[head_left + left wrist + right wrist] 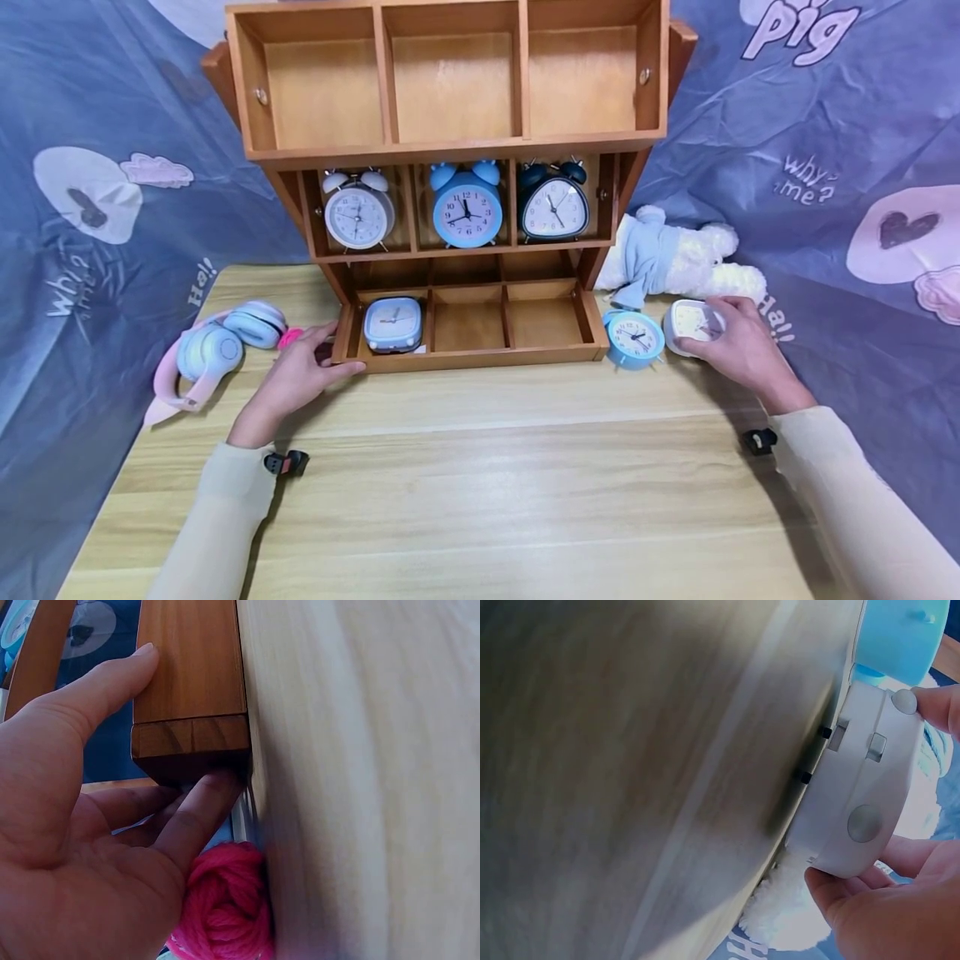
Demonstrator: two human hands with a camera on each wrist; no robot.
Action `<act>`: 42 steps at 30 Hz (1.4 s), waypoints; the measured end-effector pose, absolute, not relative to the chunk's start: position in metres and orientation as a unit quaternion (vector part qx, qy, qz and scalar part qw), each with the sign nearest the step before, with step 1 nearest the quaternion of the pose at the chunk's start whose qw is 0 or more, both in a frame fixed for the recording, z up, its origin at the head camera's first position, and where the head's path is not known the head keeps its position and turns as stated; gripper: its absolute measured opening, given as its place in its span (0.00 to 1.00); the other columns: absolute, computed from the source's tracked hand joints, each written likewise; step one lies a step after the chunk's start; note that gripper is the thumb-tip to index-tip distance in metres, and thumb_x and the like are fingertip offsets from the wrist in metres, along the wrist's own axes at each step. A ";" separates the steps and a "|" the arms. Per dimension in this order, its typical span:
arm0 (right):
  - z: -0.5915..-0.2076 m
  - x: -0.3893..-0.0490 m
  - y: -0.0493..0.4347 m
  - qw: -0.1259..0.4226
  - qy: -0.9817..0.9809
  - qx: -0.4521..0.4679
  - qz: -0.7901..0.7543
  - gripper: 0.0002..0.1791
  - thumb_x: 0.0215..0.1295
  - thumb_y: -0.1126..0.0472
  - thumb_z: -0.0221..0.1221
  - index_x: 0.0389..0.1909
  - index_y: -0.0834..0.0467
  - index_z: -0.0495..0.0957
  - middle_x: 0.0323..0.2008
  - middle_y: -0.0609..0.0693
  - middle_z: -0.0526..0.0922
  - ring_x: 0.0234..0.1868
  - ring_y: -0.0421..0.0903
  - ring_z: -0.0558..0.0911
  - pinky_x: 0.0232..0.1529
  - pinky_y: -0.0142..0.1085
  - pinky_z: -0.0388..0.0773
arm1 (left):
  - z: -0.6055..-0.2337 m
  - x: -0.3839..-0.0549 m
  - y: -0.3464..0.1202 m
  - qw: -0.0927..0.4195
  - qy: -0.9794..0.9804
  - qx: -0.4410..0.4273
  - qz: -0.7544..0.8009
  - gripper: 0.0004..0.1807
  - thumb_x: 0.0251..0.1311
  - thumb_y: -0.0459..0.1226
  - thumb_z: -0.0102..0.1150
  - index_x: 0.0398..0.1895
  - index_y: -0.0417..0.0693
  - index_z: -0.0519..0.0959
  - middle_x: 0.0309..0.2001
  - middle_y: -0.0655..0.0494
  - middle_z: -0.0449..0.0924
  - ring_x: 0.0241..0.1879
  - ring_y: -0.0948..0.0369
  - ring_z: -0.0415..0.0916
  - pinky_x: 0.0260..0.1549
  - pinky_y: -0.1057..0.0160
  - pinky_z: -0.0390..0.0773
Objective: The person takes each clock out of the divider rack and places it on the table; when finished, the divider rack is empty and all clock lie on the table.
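I have the right hand [738, 343] grasping a white alarm clock [693, 323] and the left hand [297, 377] gripping a wooden rack [480, 360].
The right fingers hold the clock's edges, just beside a light-blue alarm clock [635, 337] towards the far right of the desk [480, 483]; whether it touches the desk, I cannot tell. The left fingers curl around the rack's lower left corner. Only my right wrist view shows round grey pads and small slots on the casing; the left wrist view resolves a pink yarn ball [229, 904] into strands. Farther out, the blue cloth [750, 150] reads "pig" and "why me?".
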State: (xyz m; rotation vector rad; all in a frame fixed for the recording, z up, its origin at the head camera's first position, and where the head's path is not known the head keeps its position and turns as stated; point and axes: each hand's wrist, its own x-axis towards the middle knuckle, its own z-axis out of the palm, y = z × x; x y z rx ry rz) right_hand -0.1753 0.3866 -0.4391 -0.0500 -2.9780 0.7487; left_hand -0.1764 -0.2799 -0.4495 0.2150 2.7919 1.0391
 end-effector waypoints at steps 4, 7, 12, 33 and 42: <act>-0.439 -0.174 0.386 0.029 -0.969 -0.020 0.243 0.51 0.66 0.48 0.75 0.81 0.70 0.66 0.75 0.82 0.62 0.68 0.79 0.70 0.64 0.70 0.69 | -0.449 -0.177 -0.280 0.077 0.934 0.072 0.342 0.57 0.71 0.55 0.77 0.88 0.31 0.59 0.83 0.26 0.65 0.74 0.32 0.75 0.73 0.32 0.77; -0.439 -0.173 0.386 0.028 -0.969 -0.020 0.244 0.51 0.67 0.48 0.75 0.81 0.70 0.66 0.74 0.82 0.62 0.67 0.79 0.71 0.63 0.70 0.70 | -0.449 -0.177 -0.279 0.078 0.933 0.072 0.343 0.57 0.71 0.54 0.77 0.88 0.31 0.58 0.83 0.26 0.64 0.75 0.32 0.75 0.74 0.32 0.77; -0.439 -0.172 0.389 0.026 -0.970 -0.018 0.241 0.51 0.68 0.47 0.73 0.82 0.72 0.64 0.75 0.83 0.61 0.67 0.80 0.70 0.65 0.71 0.69 | -0.448 -0.177 -0.279 0.078 0.932 0.072 0.346 0.57 0.71 0.54 0.77 0.88 0.30 0.58 0.83 0.25 0.65 0.74 0.32 0.76 0.73 0.32 0.78; -0.435 -0.173 0.394 0.008 -0.969 -0.006 0.245 0.53 0.70 0.45 0.72 0.80 0.76 0.63 0.77 0.82 0.61 0.75 0.82 0.65 0.73 0.77 0.64 | -0.449 -0.176 -0.279 0.078 0.931 0.072 0.350 0.57 0.71 0.54 0.77 0.88 0.31 0.58 0.82 0.25 0.66 0.73 0.32 0.78 0.72 0.33 0.80; -0.435 -0.174 0.396 0.008 -0.971 0.002 0.240 0.52 0.70 0.45 0.71 0.80 0.77 0.62 0.77 0.83 0.61 0.75 0.82 0.64 0.73 0.78 0.64 | -0.449 -0.177 -0.280 0.075 0.931 0.076 0.348 0.56 0.72 0.52 0.77 0.88 0.29 0.58 0.81 0.25 0.67 0.72 0.32 0.79 0.71 0.33 0.81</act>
